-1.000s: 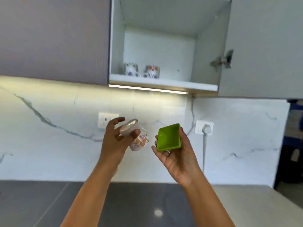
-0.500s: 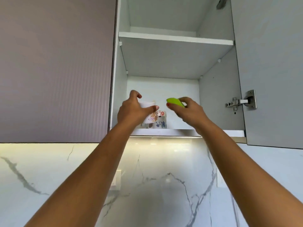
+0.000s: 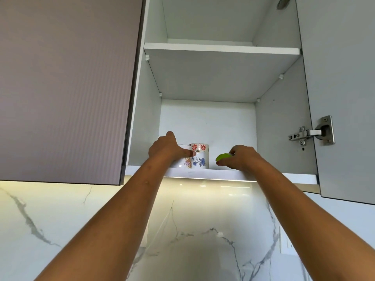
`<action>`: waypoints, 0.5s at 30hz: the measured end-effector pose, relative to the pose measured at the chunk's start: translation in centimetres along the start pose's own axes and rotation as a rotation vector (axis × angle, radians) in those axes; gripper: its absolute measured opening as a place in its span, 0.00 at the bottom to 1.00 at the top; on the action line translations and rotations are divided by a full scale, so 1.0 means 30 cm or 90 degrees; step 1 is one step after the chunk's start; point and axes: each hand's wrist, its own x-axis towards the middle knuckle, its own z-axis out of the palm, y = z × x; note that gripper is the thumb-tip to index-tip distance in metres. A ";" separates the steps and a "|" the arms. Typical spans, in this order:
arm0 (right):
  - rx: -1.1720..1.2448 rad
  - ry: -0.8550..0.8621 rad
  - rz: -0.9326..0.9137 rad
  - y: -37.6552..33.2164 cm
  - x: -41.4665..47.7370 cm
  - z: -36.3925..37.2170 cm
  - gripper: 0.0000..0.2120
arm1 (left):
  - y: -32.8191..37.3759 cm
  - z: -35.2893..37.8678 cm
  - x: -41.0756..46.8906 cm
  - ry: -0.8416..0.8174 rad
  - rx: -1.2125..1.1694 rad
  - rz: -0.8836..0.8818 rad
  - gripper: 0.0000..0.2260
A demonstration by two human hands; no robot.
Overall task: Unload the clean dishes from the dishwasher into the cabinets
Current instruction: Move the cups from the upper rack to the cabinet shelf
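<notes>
My left hand (image 3: 167, 148) grips a white patterned cup (image 3: 184, 161) standing on the bottom shelf (image 3: 203, 173) of the open wall cabinet. Right behind it stands a flowered cup (image 3: 200, 156), touching or nearly touching it. My right hand (image 3: 240, 157) holds a small green dish (image 3: 222, 156) low over the same shelf, to the right of the cups; most of the dish is hidden by my fingers.
An upper shelf (image 3: 221, 48) sits above, its top hidden from here. The cabinet door (image 3: 345, 88) hangs open on the right with a metal hinge (image 3: 310, 133). A closed ribbed door (image 3: 67, 88) is on the left. Marble backsplash (image 3: 192, 230) lies below.
Both hands rose from counter height into the cabinet. The left one has brought the cup down onto the shelf, and the right one has moved the green dish rightward and lower.
</notes>
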 end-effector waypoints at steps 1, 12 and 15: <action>-0.005 -0.007 -0.002 0.001 0.004 0.002 0.28 | 0.002 0.005 0.000 0.005 0.010 0.002 0.33; -0.005 -0.038 0.017 0.021 0.019 0.012 0.20 | 0.017 0.024 -0.010 0.022 0.076 -0.013 0.33; -0.012 -0.030 0.030 0.023 0.019 0.011 0.17 | 0.012 0.021 -0.014 0.003 0.092 -0.017 0.32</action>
